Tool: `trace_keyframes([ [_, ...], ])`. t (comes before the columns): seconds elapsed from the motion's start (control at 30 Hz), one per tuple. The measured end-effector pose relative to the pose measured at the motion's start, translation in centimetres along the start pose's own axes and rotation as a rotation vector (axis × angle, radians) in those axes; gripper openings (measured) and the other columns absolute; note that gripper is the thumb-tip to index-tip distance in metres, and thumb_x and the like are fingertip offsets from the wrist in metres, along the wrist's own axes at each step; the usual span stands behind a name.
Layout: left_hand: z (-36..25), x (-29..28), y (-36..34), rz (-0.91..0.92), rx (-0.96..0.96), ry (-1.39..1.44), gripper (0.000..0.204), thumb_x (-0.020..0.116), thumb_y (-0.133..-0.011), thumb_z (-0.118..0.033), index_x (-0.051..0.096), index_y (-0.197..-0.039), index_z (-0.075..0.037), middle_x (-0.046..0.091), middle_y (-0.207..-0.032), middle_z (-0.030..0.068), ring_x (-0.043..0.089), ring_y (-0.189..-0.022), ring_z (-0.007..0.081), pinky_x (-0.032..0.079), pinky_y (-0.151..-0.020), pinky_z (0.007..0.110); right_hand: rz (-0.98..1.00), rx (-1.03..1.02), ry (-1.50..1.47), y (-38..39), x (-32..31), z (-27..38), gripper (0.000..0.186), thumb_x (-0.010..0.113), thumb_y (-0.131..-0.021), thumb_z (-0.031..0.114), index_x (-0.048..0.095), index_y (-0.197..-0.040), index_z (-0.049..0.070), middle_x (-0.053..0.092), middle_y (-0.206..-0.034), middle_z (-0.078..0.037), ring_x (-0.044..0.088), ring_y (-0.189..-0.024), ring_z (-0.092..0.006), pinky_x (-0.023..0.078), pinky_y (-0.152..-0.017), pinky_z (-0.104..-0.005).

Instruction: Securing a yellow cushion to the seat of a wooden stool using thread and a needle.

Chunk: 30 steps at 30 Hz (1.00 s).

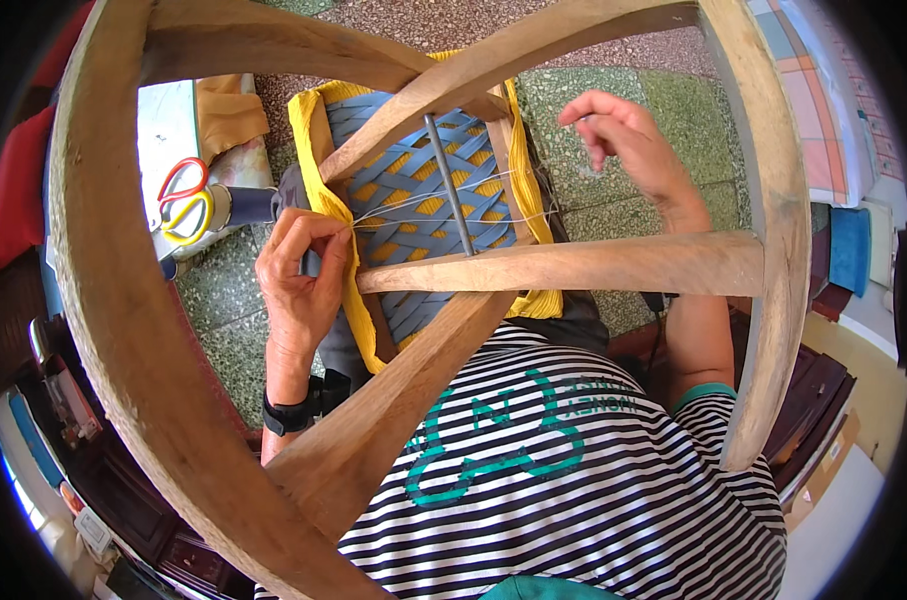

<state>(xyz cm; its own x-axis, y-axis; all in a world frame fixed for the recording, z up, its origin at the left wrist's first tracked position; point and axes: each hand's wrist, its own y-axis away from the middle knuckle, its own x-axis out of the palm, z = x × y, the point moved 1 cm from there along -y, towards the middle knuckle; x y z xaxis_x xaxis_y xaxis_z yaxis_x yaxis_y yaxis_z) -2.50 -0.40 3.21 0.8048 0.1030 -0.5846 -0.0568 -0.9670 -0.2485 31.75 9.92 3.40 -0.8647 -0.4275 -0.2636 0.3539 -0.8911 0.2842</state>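
Observation:
An upturned wooden chair frame (783, 190) surrounds a seat with blue woven straps (388, 160) and yellow ribbed fabric (526, 130) round its border. My left hand (298, 280) pinches the fabric's left edge, where white threads (393, 208) gather and stretch rightward across the straps. My right hand (628, 150) is raised beyond the seat's right side, fingers curled, with something small at the fingertips that I cannot make out. A dark metal rod (443, 180) runs between the wooden legs over the straps.
Scissors (188, 225) with red and yellow handles lie at the left beside a dark cylinder (243, 204) and tan cloth (228, 110) on a pale support. Red cushion (13, 200) at far left, checked fabric (808, 140) and a blue cushion (848, 250) at right. Speckled tiles (628, 230) form the floor.

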Motion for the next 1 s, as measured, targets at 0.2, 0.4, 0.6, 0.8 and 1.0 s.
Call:
trace_keyframes([
  [0.2,-0.1,-0.1,0.0,0.001,-0.002,-0.001,0.006,0.066,-0.079,0.005,0.062,-0.081,0.001,0.058,-0.075,0.0075,0.057,-0.061,0.0133,0.045,-0.057,0.024,-0.131,-0.123,-0.259,2.2,-1.6,0.3,0.016,0.046,-0.097,0.012,0.059,-0.1,0.003,0.054,-0.075,0.0,0.053,-0.066,-0.0083,0.046,-0.059,-0.0226],
  [0.4,-0.1,-0.1,0.1,-0.015,0.003,0.001,0.006,0.065,-0.079,0.006,0.062,-0.081,0.001,0.058,-0.075,0.0072,0.057,-0.061,0.0126,0.045,-0.057,0.024,-0.172,-0.195,-0.324,3.6,-1.0,1.3,0.015,0.046,-0.097,0.012,0.057,-0.097,0.003,0.056,-0.077,-0.001,0.055,-0.064,-0.0093,0.049,-0.06,-0.0243],
  [0.6,0.0,0.1,-0.1,-0.012,-0.01,0.019,0.006,0.065,-0.079,0.006,0.062,-0.082,0.002,0.058,-0.075,0.0071,0.058,-0.062,0.0121,0.045,-0.058,0.024,0.037,0.045,-0.102,3.3,3.2,0.0,0.006,0.06,-0.088,0.007,0.062,-0.092,0.003,0.056,-0.073,0.001,0.051,-0.062,-0.0031,0.045,-0.054,-0.0196],
  [0.8,0.4,-0.1,0.2,-0.019,-0.012,0.033,0.006,0.066,-0.079,0.006,0.062,-0.082,0.002,0.058,-0.076,0.0068,0.057,-0.063,0.012,0.045,-0.059,0.024,0.217,-0.044,0.026,1.6,6.7,2.1,0.015,0.071,-0.08,0.01,0.068,-0.09,0.0,0.056,-0.066,0.001,0.045,-0.058,-0.0033,0.036,-0.052,-0.0209],
  [1.0,0.4,-0.1,0.2,-0.031,-0.002,0.036,0.006,0.066,-0.08,0.005,0.062,-0.083,0.002,0.059,-0.076,0.0069,0.057,-0.063,0.0125,0.045,-0.06,0.024,0.398,-0.108,0.329,-0.7,9.4,3.1,0.022,0.07,-0.074,0.009,0.068,-0.095,0.0,0.059,-0.067,-0.005,0.048,-0.058,-0.0111,0.039,-0.055,-0.028],
])
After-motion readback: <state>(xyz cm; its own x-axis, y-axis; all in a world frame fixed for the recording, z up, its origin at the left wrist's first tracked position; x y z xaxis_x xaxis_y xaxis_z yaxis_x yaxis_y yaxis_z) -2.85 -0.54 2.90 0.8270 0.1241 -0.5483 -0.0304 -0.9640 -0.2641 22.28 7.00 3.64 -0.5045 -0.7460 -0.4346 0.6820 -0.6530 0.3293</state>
